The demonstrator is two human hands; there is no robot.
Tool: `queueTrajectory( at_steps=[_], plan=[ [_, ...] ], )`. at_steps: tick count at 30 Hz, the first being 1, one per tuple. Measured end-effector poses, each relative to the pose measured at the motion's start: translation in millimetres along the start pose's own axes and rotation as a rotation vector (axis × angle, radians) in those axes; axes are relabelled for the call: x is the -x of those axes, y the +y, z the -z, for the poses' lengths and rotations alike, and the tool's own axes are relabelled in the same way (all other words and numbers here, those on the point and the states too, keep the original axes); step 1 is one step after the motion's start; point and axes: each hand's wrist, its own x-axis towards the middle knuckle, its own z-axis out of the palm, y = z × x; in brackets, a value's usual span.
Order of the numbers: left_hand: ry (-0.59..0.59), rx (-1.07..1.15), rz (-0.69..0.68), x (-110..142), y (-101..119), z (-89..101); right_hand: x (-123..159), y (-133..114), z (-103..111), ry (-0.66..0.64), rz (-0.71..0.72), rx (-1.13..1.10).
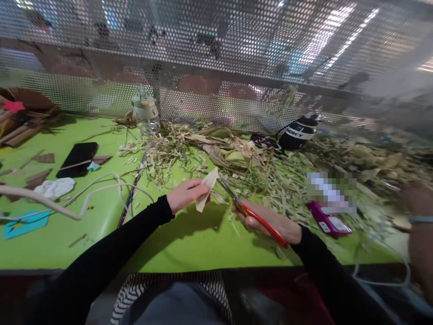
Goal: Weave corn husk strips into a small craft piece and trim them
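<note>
Between its thumb and fingers, my left hand [186, 194] pinches a pale piece of corn husk [207, 189], pointed at the top. My right hand [267, 220] is wrapped round scissors with red handles [260, 219]. Their metal blades point up and left, with the tips close to the husk piece's right edge. Whether the blades touch it I cannot tell. A thin curled strip [233, 225] lies on the green table [189, 248] beside my right hand. Just beyond both hands spread dried husk leaves [230, 155] and many small cut scraps [280, 183].
A perforated metal screen [209, 54] closes off the back. Near it stand a clear bottle [146, 113] and a black bottle [299, 132]. To the left lie a phone [77, 159], crumpled tissue [56, 187] and cables [101, 180]. A purple packet [329, 221] and another person's arm [421, 239] are at right.
</note>
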Motion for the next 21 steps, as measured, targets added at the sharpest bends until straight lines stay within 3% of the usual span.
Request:
queueTrajectory(
  at_steps=[3, 5, 11, 16, 21],
  plan=[
    [-0.03, -0.142, 0.028, 1, 0, 2.3, 2, -3, 5, -0.144, 0.005, -0.072],
    [-0.05, -0.199, 0.016, 1, -3, 3.3, 3, -5, 7, -0.166, -0.018, -0.086],
    [-0.088, -0.281, -0.062, -2, -11, 1.2, 3, -6, 8, -0.171, -0.033, -0.06],
    [-0.046, -0.285, -0.043, -2, -12, -4.3, 3, -4, 4, -0.146, -0.044, -0.024],
    [-0.004, -0.209, -0.002, -2, -10, -8.7, 4, -4, -3, -0.136, -0.057, -0.134]
  ],
)
